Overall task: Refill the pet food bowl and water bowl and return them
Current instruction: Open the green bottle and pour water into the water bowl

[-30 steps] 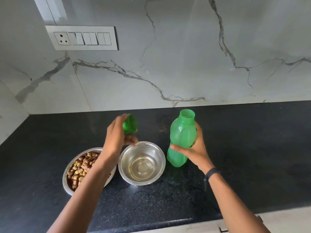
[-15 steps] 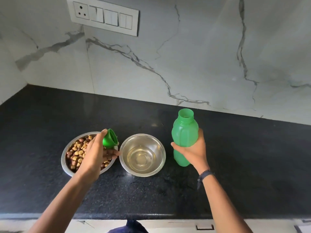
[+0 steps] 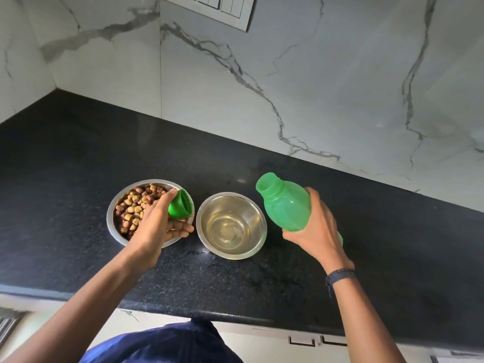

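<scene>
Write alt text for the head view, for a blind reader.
A right hand holds an open green bottle tilted toward a water bowl on a black counter; the left hand holds its cap over a kibble bowl.

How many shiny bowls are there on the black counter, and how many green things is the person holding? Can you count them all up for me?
Shiny metal bowls: 2, the food bowl and the water bowl
Green things: 2, the bottle and the cap
Total: 4
</scene>
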Motion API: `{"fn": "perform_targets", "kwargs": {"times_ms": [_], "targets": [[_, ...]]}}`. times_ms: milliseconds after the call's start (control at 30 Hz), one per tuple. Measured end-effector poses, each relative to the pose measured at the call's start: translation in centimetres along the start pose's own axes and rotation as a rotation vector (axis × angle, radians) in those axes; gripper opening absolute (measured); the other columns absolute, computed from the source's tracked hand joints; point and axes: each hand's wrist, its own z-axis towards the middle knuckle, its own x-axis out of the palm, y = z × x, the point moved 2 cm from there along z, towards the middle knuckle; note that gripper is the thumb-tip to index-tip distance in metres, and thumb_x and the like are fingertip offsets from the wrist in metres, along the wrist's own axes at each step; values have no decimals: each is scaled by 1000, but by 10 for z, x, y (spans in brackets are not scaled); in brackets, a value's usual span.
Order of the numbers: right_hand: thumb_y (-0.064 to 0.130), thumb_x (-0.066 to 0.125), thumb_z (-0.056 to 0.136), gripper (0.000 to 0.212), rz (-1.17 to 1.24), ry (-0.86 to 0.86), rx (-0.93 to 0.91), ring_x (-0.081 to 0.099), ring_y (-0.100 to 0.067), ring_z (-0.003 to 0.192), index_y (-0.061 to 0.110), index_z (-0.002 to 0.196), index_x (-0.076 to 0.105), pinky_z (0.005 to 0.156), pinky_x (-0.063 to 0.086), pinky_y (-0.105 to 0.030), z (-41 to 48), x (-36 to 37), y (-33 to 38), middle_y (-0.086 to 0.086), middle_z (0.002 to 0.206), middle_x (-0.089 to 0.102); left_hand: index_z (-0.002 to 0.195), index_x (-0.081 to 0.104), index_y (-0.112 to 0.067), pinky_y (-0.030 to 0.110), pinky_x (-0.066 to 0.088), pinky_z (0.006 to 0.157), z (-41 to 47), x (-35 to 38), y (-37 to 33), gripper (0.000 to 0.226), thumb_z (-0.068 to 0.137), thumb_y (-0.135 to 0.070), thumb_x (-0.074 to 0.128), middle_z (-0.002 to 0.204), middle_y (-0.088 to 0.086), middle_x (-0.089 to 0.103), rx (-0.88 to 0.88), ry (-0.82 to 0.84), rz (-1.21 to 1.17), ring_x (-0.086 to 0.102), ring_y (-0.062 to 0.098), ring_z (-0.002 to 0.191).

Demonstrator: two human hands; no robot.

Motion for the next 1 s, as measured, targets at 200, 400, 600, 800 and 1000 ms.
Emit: {"fn": "perform_targets", "kwargs": {"times_ms": [200,400,600,800,1000], "targets": [[24,91,53,103,-140,35,-34,57,-32,108,16,140,37,90,48,-46,-2,0,4,-13,119,59,123,52,-12,41,54,74,3,-6,3,46,94,-47,49,101,24,69,-12,28,-5,66,23,64],[27,93,50,107,-300,43,-85,60,-35,102,14,141,38,86,52,-51,-4,2,2,-16,113,61,127,52,-12,37,55,68,3,-10,5,51,92,-49,50,103,24,69,-28,39,25,67,24,65],[28,94,49,110,-381,50,-90,61,-37,104,18,140,33,89,51,-56,-4,4,-1,-17,115,61,116,58,-11,36,54,69,2,-6,5,42,95,-46,48,84,15,71,-44,36,30,67,25,65],[26,94,48,111,-441,61,-93,61,-39,105,19,139,32,93,48,-60,-3,5,-5,-18,115,61,112,58,-15,36,54,70,1,-4,4,36,95,-45,47,84,15,70,-44,33,24,66,26,67],[24,95,47,110,-487,63,-93,60,-39,104,16,140,37,94,47,-61,-4,6,-9,-18,112,61,119,55,-13,37,53,70,1,-7,7,41,95,-45,47,89,18,69,-35,18,7,66,24,65]]}}
